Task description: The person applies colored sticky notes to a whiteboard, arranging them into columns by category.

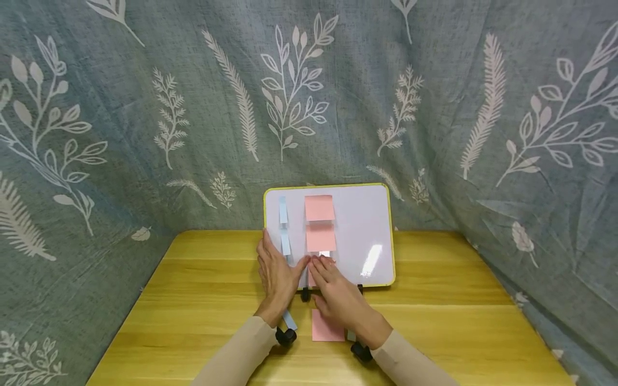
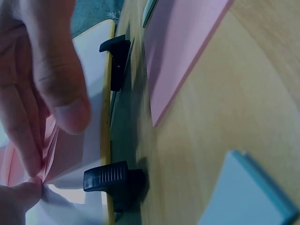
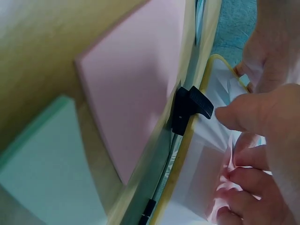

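A whiteboard (image 1: 357, 230) with a yellow rim leans on black stand hooks (image 2: 117, 180) at its lower edge. My left hand (image 1: 278, 273) holds the board's left side, its fingers reaching past the rim and its thumb lying across the front. That thumb meets the top of the lowest pink sticky note (image 3: 218, 199), which is mostly hidden by hands in the head view. With extended fingers, my right hand (image 1: 335, 292) presses this note against the board. Above it are two pink sticky notes (image 1: 319, 208), and left of them a column of narrow blue sticky notes (image 1: 285, 242).
On the wooden table (image 1: 193, 305), a pink note pad (image 1: 325, 327) lies in front of the board. A blue pad (image 1: 289, 320) is to its left, and a green pad (image 3: 51, 164) to its right. Patterned grey-green cloth (image 1: 338, 107) surrounds the table.
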`<state>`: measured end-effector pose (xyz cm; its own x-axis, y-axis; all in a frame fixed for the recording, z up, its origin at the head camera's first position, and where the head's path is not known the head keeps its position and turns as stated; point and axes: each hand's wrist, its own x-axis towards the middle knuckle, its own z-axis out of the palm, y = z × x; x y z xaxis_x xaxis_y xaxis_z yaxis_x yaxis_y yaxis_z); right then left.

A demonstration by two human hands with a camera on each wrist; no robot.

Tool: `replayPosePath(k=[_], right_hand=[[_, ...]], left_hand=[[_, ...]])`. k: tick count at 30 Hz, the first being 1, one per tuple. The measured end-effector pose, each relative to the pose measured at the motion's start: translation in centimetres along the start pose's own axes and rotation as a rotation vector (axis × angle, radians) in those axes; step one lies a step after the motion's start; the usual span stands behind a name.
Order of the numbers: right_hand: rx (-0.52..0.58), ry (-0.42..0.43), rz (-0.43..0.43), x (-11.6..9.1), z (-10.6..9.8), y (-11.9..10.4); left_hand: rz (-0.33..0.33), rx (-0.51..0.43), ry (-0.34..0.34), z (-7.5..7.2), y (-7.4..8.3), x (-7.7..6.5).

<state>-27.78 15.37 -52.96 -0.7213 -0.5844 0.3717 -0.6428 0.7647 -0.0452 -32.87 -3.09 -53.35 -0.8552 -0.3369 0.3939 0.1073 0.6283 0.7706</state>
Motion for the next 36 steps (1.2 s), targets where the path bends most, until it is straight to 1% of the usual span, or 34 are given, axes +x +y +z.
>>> replayPosePath(k=[2,5,8,16,23,28,32,36], right_hand=[[-0.019,-0.029,-0.013,0.0,0.2,0.0],[-0.053,-0.040,-0.034,-0.1,0.4,0.0],[-0.061,-0.057,-0.034,-0.1,0.5,0.0],[-0.091,-0.071,-0.049,-0.4,0.4,-0.1],[-0.100,-0.087,-0.052,-0.4,0.3,-0.2],[-0.123,-0.124,-0.018,-0.5,0.1,-0.5],[-0.166,-0.177,0.021,-0.6,0.0,-0.8],[-0.205,-0.211,0.054,-0.6,0.0,-1.0]], left_hand=[[0.006,0.002,0.003,0.0,0.0,-0.1],[0.012,0.005,0.007,0.0,0.0,-0.2],[0.016,0.008,0.007,0.0,0.0,-0.2],[0.031,0.010,-0.024,-0.4,0.2,-0.1],[0.030,0.004,-0.031,-0.6,0.0,-0.2],[0.024,0.009,-0.039,-0.5,-0.1,-0.2],[0.024,0.007,-0.040,-0.5,-0.1,0.0],[0.025,0.000,-0.040,-0.5,-0.2,0.0]])
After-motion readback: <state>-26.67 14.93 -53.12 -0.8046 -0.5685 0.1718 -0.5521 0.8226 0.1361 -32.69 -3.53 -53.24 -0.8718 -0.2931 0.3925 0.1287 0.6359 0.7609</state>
